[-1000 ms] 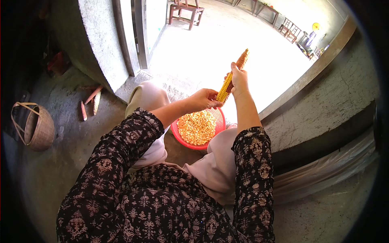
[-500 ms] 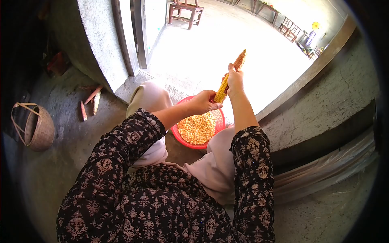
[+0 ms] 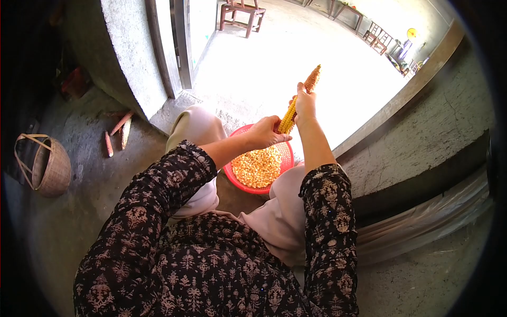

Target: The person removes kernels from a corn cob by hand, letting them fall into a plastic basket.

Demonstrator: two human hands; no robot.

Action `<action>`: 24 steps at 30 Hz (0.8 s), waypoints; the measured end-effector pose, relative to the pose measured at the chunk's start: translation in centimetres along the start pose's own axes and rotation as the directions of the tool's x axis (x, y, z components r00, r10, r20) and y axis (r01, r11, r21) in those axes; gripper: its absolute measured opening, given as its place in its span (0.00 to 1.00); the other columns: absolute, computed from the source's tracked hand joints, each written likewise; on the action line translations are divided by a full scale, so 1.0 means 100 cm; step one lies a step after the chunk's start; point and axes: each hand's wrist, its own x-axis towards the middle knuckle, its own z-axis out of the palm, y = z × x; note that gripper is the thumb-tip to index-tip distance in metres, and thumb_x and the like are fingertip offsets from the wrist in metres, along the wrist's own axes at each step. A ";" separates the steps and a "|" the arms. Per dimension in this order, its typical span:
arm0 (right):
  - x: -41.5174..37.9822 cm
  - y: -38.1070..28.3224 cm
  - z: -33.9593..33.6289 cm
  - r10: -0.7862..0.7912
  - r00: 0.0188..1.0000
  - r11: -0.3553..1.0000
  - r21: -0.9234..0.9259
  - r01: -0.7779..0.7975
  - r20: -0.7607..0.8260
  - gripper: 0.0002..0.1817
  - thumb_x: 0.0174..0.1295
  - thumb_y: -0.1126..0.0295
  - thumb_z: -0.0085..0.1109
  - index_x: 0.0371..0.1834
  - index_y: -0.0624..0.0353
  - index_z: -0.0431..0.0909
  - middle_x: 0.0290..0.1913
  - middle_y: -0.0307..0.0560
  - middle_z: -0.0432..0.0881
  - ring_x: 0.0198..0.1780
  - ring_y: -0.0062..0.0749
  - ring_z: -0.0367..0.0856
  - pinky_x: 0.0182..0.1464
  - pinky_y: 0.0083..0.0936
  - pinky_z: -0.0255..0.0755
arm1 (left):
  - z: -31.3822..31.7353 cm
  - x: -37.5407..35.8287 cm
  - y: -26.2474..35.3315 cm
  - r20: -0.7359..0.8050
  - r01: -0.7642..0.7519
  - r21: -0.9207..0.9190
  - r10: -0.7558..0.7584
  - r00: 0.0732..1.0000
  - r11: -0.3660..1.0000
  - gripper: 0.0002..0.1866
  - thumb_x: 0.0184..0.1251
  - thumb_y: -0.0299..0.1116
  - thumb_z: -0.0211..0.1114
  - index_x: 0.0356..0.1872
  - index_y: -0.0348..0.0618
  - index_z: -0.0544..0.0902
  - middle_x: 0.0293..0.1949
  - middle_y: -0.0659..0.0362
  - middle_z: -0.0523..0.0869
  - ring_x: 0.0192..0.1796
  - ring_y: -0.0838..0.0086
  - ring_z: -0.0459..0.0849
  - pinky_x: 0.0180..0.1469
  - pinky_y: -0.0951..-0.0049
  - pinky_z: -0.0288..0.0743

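An ear of corn (image 3: 288,117) is held slantwise between my two hands, above and beyond the basket. Yellow kernels cover its lower part, while the upper end looks bare and brownish. My left hand (image 3: 264,132) grips the lower end, thumb and fingers closed around it. Higher up, my right hand (image 3: 305,104) wraps the middle of the ear, with the thumb lying along it. Below, a red plastic basket (image 3: 287,152) sits between my knees and holds a heap of loose corn kernels (image 3: 256,167).
Several cobs (image 3: 125,133) lie on the floor at left, near a woven basket (image 3: 55,169) with a handle. A doorway threshold and wall stand ahead left. A wooden chair (image 3: 243,17) is beyond it. A low curved wall (image 3: 422,142) runs along the right.
Both hands stay nearly in place on the ear of corn, with only a very slight shift. Nothing else has visibly moved.
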 end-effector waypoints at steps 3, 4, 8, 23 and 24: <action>0.000 0.002 0.001 0.004 1.000 1.000 -0.010 -0.004 -0.002 0.19 0.58 0.57 0.52 0.40 0.59 0.58 0.21 0.41 0.66 0.18 0.25 0.66 0.18 0.23 0.64 | 0.001 -0.001 0.001 -0.018 0.016 0.043 -0.015 1.000 0.999 0.19 0.53 0.30 0.65 0.41 0.29 0.71 0.34 0.54 0.79 0.37 0.76 0.77 0.42 0.76 0.71; 0.001 0.002 0.001 0.005 1.000 1.000 -0.010 -0.005 -0.002 0.19 0.58 0.57 0.52 0.40 0.59 0.58 0.21 0.41 0.66 0.18 0.25 0.66 0.18 0.23 0.64 | 0.002 -0.001 0.001 -0.032 0.013 0.070 -0.011 0.999 0.997 0.19 0.52 0.31 0.65 0.40 0.29 0.71 0.33 0.55 0.79 0.37 0.76 0.77 0.41 0.76 0.71; 0.002 0.002 0.000 -0.003 1.000 1.000 -0.018 0.003 -0.005 0.19 0.58 0.57 0.52 0.40 0.59 0.58 0.21 0.42 0.66 0.18 0.25 0.66 0.18 0.23 0.63 | 0.003 -0.001 0.005 -0.048 0.032 0.126 -0.026 0.999 0.992 0.19 0.52 0.32 0.66 0.40 0.30 0.71 0.32 0.56 0.78 0.36 0.77 0.75 0.40 0.77 0.70; -0.001 0.002 0.004 -0.005 0.999 0.999 0.046 0.006 -0.035 0.19 0.58 0.58 0.52 0.41 0.60 0.59 0.22 0.42 0.65 0.18 0.26 0.66 0.18 0.23 0.64 | 0.004 0.008 -0.021 -0.107 -0.049 0.214 0.073 0.992 0.976 0.18 0.54 0.34 0.65 0.37 0.32 0.70 0.29 0.60 0.74 0.32 0.80 0.70 0.36 0.78 0.67; 0.001 0.004 0.004 -0.005 0.999 0.999 0.050 0.008 -0.045 0.19 0.58 0.58 0.52 0.41 0.60 0.59 0.21 0.42 0.65 0.18 0.26 0.66 0.18 0.23 0.64 | 0.004 0.008 -0.022 -0.133 -0.034 0.269 0.072 0.988 0.963 0.17 0.54 0.34 0.64 0.37 0.32 0.70 0.29 0.60 0.74 0.32 0.80 0.70 0.35 0.78 0.67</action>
